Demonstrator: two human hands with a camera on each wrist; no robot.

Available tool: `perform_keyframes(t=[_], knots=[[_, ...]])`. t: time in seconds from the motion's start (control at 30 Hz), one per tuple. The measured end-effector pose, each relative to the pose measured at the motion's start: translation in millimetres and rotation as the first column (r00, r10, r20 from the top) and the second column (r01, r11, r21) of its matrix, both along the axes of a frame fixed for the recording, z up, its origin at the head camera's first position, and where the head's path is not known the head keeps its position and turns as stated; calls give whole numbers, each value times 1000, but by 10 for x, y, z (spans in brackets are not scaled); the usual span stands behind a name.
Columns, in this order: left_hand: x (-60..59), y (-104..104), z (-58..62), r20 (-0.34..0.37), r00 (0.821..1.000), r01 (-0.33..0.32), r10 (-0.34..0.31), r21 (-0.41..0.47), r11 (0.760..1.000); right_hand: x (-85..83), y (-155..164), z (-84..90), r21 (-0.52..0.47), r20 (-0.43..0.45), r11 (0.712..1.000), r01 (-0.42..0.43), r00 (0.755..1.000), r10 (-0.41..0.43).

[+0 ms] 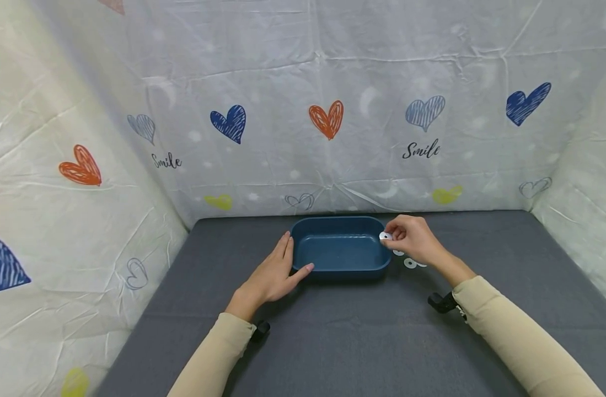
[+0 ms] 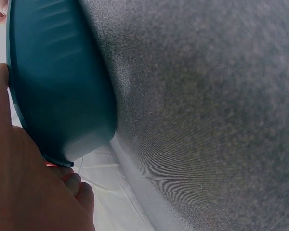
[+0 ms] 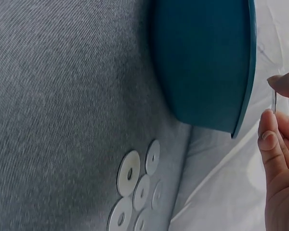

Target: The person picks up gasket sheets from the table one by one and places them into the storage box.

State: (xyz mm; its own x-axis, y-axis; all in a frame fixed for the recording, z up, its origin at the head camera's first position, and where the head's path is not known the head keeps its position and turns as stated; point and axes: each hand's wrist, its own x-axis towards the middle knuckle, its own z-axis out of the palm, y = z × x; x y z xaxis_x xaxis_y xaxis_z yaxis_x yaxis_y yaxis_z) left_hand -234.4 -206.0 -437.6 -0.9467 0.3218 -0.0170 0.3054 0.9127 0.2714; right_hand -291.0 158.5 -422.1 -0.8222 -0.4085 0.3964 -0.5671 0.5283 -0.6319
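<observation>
A blue oblong tray [image 1: 339,269] stands near the far edge of the grey tabletop [image 1: 362,342], about midway along it, its floor bare. The left hand [image 1: 273,274] lies against the tray's left end with fingers straight, thumb along the near left corner; it steadies the tray and grips nothing. The right hand [image 1: 413,239] pinches one white washer [image 1: 385,236] between thumb and fingertips, held just above the tray's right rim. More white washers [image 3: 135,192] lie in a loose cluster on the cloth just beside the tray's right end, partly overlapping one another. Judged from this arrangement, the step in hand is the transfer of washers from the cluster into the tray, one at a time, with none yet inside; the next move calls for carrying the pinched washer a little inward over the rim before letting go, while the left hand keeps the tray from sliding. In the head view the right hand covers most of the cluster, so its count cannot be told; the right wrist view cuts off its lower washers and shows the held washer only edge-on. The left wrist view shows only the tray's outer wall.
</observation>
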Motion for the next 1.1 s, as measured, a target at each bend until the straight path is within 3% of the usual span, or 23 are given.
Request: perform_keyframes(t=[0.47, 0.77, 1.1], knots=[[2, -8, 0, 1, 1000, 0, 0, 3, 1000, -74, -308, -17, -19, 2, 999, -42, 999, 42], [-42, -47, -95, 9, 1000, -6, 6, 14, 1000, -84, -528, -47, -3, 8, 998, -70, 997, 70], [-44, -28, -72, -3, 1000, -4, 4, 16, 1000, -109, -759, -95, -11, 21, 995, -100, 995, 100]])
